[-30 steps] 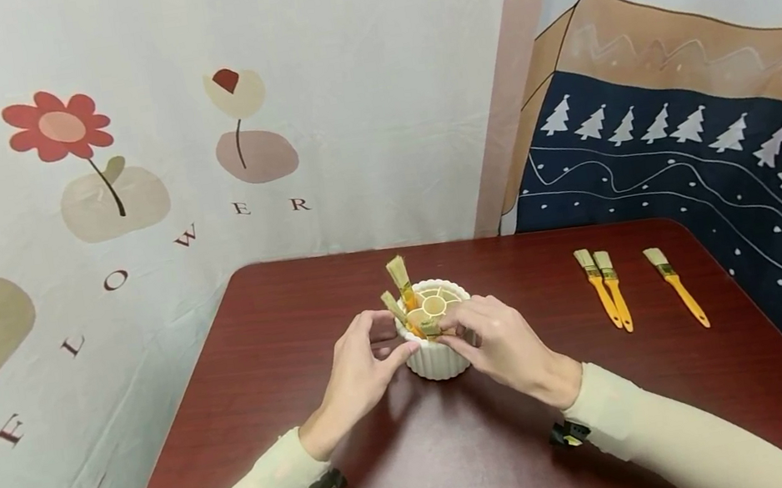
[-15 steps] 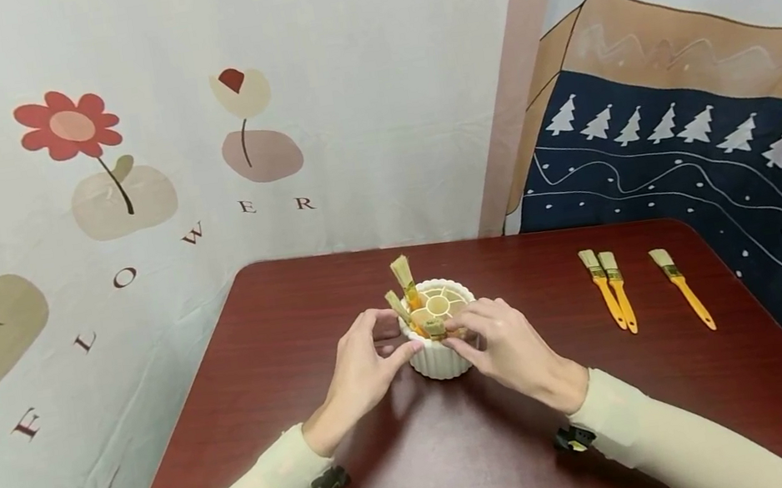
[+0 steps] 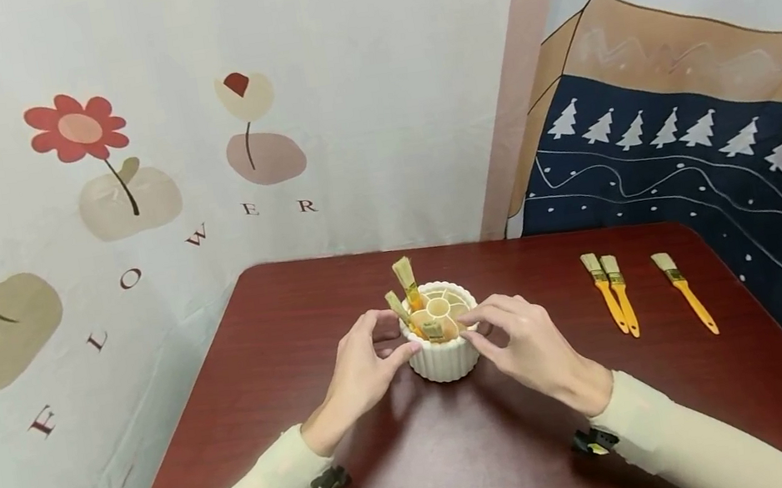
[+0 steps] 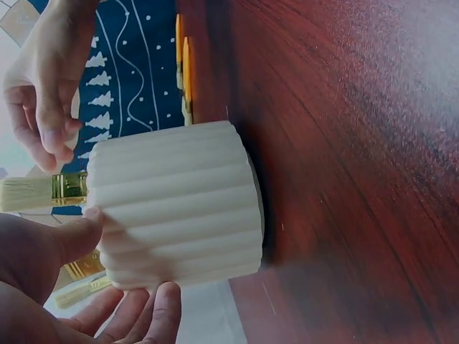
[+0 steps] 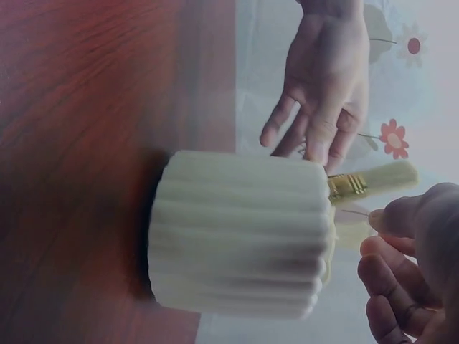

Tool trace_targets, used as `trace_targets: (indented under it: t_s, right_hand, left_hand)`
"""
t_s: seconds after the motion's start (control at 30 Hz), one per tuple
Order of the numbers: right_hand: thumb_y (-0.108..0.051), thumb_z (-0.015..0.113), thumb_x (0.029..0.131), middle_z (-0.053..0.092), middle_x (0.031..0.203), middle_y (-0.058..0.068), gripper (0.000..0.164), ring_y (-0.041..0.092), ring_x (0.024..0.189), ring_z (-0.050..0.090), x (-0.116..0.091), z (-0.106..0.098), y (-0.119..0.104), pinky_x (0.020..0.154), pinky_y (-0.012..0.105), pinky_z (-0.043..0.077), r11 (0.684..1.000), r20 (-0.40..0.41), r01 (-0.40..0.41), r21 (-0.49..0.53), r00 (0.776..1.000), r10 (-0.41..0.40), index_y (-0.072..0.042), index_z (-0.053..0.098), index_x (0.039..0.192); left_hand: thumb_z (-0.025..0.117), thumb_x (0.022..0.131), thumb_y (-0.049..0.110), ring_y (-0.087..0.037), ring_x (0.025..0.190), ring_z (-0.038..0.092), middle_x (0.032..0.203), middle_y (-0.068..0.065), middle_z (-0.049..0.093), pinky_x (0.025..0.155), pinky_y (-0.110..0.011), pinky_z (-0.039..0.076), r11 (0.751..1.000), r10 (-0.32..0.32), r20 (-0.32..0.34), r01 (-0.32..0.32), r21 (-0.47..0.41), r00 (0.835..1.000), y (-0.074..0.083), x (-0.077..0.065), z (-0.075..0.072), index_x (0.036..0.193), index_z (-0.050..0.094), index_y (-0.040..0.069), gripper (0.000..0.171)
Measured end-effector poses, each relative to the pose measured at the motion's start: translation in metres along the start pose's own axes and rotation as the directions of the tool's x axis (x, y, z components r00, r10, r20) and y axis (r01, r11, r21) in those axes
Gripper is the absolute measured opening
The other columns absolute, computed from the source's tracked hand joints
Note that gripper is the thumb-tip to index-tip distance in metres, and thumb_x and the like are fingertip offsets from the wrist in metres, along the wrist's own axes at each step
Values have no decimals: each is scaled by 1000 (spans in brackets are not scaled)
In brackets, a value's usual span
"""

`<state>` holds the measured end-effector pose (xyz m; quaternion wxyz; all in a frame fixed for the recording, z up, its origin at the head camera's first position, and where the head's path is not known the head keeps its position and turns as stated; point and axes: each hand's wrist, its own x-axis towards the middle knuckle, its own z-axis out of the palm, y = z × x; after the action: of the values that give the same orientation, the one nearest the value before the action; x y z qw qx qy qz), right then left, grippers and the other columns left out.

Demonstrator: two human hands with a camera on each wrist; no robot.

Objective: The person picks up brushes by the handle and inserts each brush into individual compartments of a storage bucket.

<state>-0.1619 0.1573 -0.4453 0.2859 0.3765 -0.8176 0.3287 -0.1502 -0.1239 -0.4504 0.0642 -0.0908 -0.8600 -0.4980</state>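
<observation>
A white ribbed round holder [image 3: 447,364] stands upright on the table, its top divided into compartments around a central ring. My left hand [image 3: 363,370] holds its left side, thumb at the front rim and fingers around the wall. Three paintbrushes stand in it bristles up: a tall one [image 3: 405,274] at the back left, another [image 3: 396,307] leaning left, and one [image 3: 433,330] at the front. Their yellow handles are mostly hidden inside. My right hand [image 3: 535,353] hovers at the right rim with nothing in its loosely bent fingers; the right wrist view shows them apart from the front brush [image 5: 373,180].
Two paintbrushes [image 3: 609,291] lie side by side on the right of the dark red table [image 3: 280,311]. A single paintbrush [image 3: 685,293] lies farther right. A printed curtain [image 3: 369,95] hangs right behind the table's far edge.
The right hand has let go of the front paintbrush and moved a little to the right. That brush stays in the holder. The left hand keeps its hold.
</observation>
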Motion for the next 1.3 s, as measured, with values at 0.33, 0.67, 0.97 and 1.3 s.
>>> trace_targets:
  t_s: [0.33,0.67,0.97,1.3]
  right_hand:
    - [-4,94,94,86,104,-4,23,11,83,74,-5,-24,19,75,18,59,996,-44,-82,-43,996,80,-12,89,114]
    - [-8,93,95,89,106,-3,22,17,94,84,-16,-48,41,88,8,58,964,-71,-217,-152,975,209,-16,91,116]
    - [-5,92,96,88,98,3,18,20,82,77,-28,-61,63,72,16,55,950,-129,-258,-174,963,238,-11,91,113]
    - [-3,87,99,81,89,1,18,18,79,68,-38,-72,81,68,15,44,929,-148,-316,-194,945,291,-11,90,115]
  left_hand:
    - [95,100,15,-34,123,86,137,-18,82,107,-44,73,1000,17,71,-17,6,997,-8,8,-6,142,72,4,49]
    - [90,105,16,-37,129,84,149,-21,79,109,-45,72,998,44,147,-50,37,988,-10,17,-17,154,68,1,56]
    - [91,104,14,-35,128,85,147,-20,80,110,-41,71,1000,16,125,-15,-2,992,-11,15,-17,153,69,4,54]
    - [98,97,17,-31,122,84,134,-11,84,106,-44,73,1000,22,-4,-22,18,1000,-11,0,-9,141,76,8,49]
